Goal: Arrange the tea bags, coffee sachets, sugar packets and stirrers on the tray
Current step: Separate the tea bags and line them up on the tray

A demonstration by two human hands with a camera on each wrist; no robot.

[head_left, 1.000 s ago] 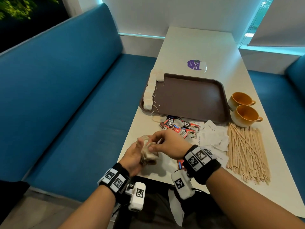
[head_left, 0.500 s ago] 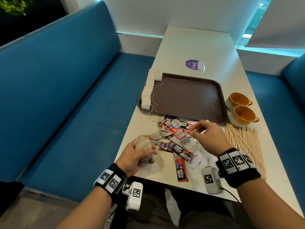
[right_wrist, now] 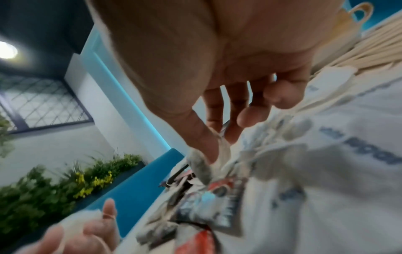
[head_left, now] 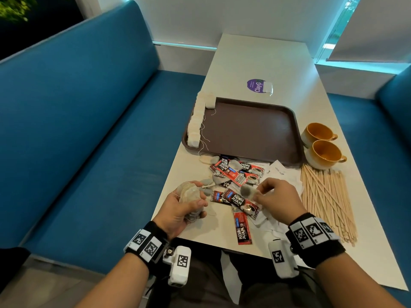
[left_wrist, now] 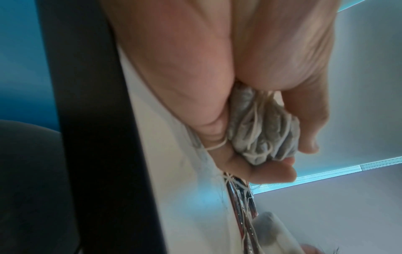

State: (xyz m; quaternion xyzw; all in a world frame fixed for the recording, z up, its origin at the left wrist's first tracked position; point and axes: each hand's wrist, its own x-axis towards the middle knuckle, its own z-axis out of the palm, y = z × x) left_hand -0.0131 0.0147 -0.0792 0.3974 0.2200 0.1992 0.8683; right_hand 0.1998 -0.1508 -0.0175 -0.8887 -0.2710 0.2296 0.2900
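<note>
My left hand (head_left: 186, 207) grips a bunch of grey tea bags (head_left: 190, 194) at the table's near left edge; their strings wrap my fingers in the left wrist view, around the bunch (left_wrist: 263, 134). My right hand (head_left: 264, 194) pinches one tea bag (head_left: 246, 191) above the heap of red coffee sachets (head_left: 235, 174); the right wrist view shows that bag (right_wrist: 202, 170) hanging from thumb and finger. A row of tea bags (head_left: 196, 121) lines the left side of the brown tray (head_left: 255, 130). White sugar packets (head_left: 282, 174) and wooden stirrers (head_left: 327, 196) lie to the right.
Two yellow cups (head_left: 322, 147) stand right of the tray. A purple sticker (head_left: 258, 85) sits on the table behind it. Blue bench seats (head_left: 89, 130) flank the white table (head_left: 266, 56). One sachet (head_left: 242, 227) lies near the front edge.
My right hand left the bunch in my left hand, reached right into the pile, and has come back left holding a single tea bag. The left hand stays put with its bunch.
</note>
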